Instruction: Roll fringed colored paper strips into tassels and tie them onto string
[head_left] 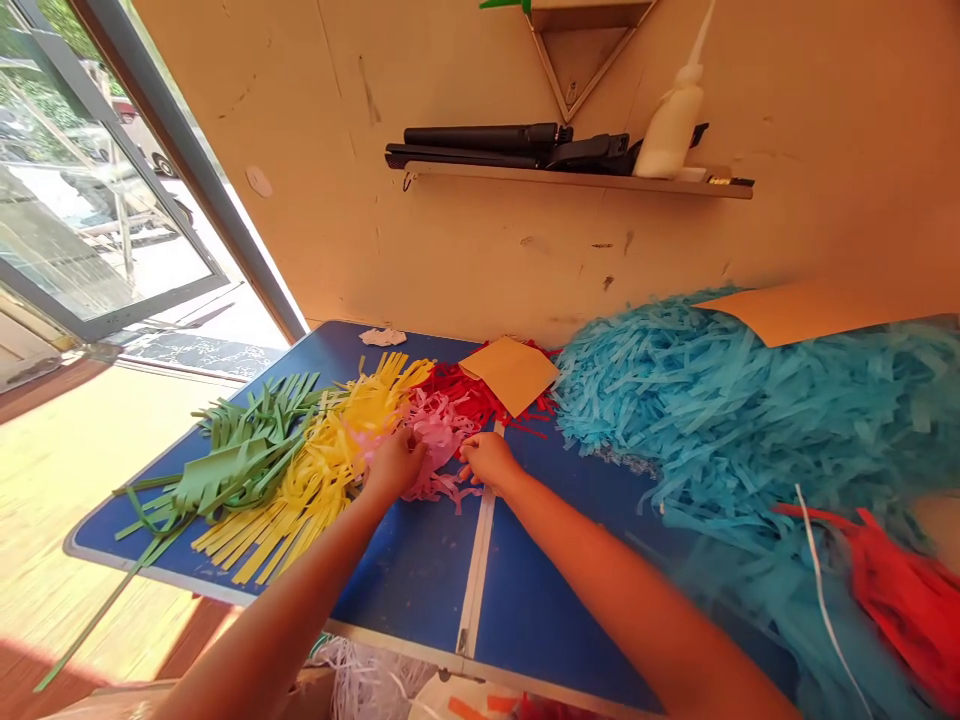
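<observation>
Both my hands reach to a small heap of pink fringed paper in the middle of the blue table. My left hand is closed on the pink paper's left side, beside the yellow fringe. My right hand pinches the pink paper's right edge with curled fingers. Red fringed paper lies just behind the pink heap, partly under a tan card.
Green fringe lies at the table's left end. A big heap of blue fringe covers the right side, with red fringe at the near right. A wall shelf holds a glue bottle. An open glass door stands at left.
</observation>
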